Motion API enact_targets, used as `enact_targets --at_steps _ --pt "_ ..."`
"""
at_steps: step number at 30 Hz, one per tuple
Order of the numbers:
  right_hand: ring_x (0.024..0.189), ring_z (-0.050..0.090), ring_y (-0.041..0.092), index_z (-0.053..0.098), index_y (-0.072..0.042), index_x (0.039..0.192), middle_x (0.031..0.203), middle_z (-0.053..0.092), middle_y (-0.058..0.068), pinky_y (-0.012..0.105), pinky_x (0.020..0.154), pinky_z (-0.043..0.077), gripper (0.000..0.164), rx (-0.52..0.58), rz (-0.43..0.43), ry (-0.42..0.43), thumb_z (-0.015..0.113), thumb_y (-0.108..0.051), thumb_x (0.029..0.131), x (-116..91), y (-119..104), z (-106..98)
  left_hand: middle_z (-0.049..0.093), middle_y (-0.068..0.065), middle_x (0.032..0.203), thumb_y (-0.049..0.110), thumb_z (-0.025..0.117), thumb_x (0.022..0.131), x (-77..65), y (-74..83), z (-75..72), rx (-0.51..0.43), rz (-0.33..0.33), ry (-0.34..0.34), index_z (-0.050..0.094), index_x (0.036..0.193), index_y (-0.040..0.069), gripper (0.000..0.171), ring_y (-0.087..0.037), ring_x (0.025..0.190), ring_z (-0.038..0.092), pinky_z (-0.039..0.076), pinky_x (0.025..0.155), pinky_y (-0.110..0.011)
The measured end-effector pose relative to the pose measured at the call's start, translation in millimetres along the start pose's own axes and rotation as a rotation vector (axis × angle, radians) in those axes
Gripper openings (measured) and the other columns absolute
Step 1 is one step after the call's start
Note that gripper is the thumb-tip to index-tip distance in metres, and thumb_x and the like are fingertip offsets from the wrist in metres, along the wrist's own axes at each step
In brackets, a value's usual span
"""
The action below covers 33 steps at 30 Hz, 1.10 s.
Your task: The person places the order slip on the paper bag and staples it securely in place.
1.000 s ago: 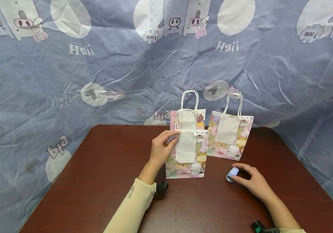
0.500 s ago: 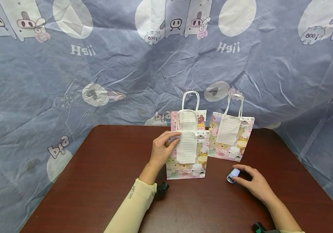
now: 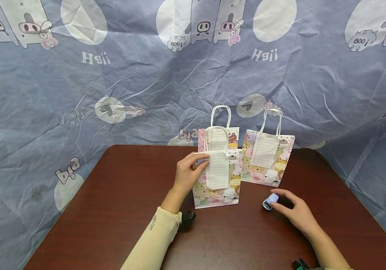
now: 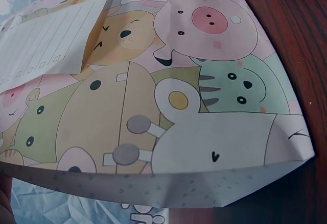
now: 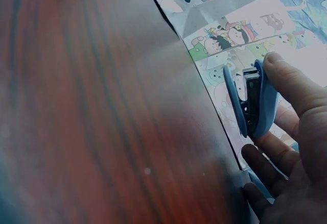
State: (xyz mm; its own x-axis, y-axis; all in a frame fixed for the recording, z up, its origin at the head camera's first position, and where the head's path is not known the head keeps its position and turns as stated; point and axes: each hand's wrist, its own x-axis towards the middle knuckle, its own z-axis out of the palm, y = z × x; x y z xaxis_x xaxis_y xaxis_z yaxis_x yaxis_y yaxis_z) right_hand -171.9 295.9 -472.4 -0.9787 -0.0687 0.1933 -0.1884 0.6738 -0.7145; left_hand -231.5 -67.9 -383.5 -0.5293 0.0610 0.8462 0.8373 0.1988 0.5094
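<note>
With thumb and fingers my left hand (image 3: 187,173) pinches the upper left edge of an animal-print paper gift bag (image 3: 214,198). This bag has white handles (image 3: 227,139), and a lined paper slip (image 3: 217,174) hangs at the top of its front. The left wrist view shows the bag's printed face (image 4: 204,96) up close. To the right of it, over the table, my right hand (image 3: 297,213) holds a small light-blue stapler (image 5: 265,101) between thumb and fingers. In the right wrist view the stapler's jaws stand apart, with no paper between them.
Behind the held bag stands a pink bag (image 3: 235,137), partly hidden. Another animal-print bag (image 3: 257,178) with a lined slip stands at the back right. All are on a dark red-brown table (image 3: 128,195), against a blue-grey printed cloth (image 3: 145,75).
The held bag has turned slightly, its lower right corner rising a little and its slip shifting a little right. The stapler has tilted slightly in my right hand. Both hands stay nearly in place.
</note>
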Motion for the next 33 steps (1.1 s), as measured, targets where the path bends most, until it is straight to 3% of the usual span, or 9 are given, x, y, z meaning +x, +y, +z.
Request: enact_targets --at_steps 5,10,15,21,27,33 --pt "0.100 0.057 0.006 0.061 -0.015 0.134 0.116 0.064 -0.010 0.018 0.078 0.044 0.046 0.053 -0.015 0.032 0.072 -0.032 0.093 0 -2 1 0.072 -0.018 0.092 -0.008 0.078 0.079 -5.5 -19.2 5.3 0.011 -0.001 0.005 0.074 0.099 -0.003 0.021 -0.019 0.062 0.048 0.036 0.048 -0.030" --pt "0.094 0.061 -0.003 0.058 -0.006 0.132 0.109 0.062 -0.022 0.019 0.072 0.051 0.045 0.150 -0.037 0.043 0.073 -0.022 0.092 1 -5 0 0.073 -0.012 0.093 0.000 0.078 0.082 -10.9 -30.4 5.8 0.022 -0.007 -0.003 0.075 0.102 0.004 0.021 -0.012 0.056 0.038 0.032 0.049 -0.019" --pt "0.087 0.070 0.002 0.052 0.003 0.133 0.108 0.061 -0.015 0.023 0.071 0.058 0.046 0.306 -0.068 0.007 0.071 -0.010 0.092 2 -10 -1 0.073 -0.010 0.095 0.005 0.077 0.085 -11.7 -31.9 5.6 0.034 0.011 -0.005 0.074 0.105 0.006 0.020 -0.004 0.054 0.033 0.031 0.048 -0.016" --pt "0.085 0.075 0.023 0.042 0.014 0.135 0.112 0.060 -0.002 0.043 0.069 0.061 0.047 0.543 -0.137 -0.080 0.064 0.004 0.093 6 -13 -4 0.072 -0.009 0.095 0.006 0.076 0.087 -9.9 -30.7 5.0 0.042 0.014 -0.011 0.073 0.106 0.007 0.019 -0.001 0.055 0.032 0.031 0.047 -0.016" --pt "0.086 0.073 0.022 0.043 0.014 0.134 0.108 0.063 0.000 0.050 0.069 0.059 0.046 0.581 -0.188 -0.098 0.063 0.008 0.092 9 -22 -6 0.072 -0.009 0.094 0.006 0.075 0.087 -9.4 -30.1 5.3 0.032 0.012 -0.013 0.073 0.106 0.007 0.019 -0.001 0.054 0.031 0.030 0.046 -0.016" --pt "0.089 0.073 0.014 0.043 0.016 0.135 0.112 0.061 0.002 0.040 0.070 0.061 0.048 0.575 -0.269 -0.086 0.062 0.012 0.091 14 -34 -10 0.072 -0.009 0.093 0.006 0.075 0.087 -8.5 -29.6 6.0 0.027 0.012 -0.012 0.074 0.106 0.007 0.019 -0.002 0.055 0.032 0.030 0.046 -0.016"
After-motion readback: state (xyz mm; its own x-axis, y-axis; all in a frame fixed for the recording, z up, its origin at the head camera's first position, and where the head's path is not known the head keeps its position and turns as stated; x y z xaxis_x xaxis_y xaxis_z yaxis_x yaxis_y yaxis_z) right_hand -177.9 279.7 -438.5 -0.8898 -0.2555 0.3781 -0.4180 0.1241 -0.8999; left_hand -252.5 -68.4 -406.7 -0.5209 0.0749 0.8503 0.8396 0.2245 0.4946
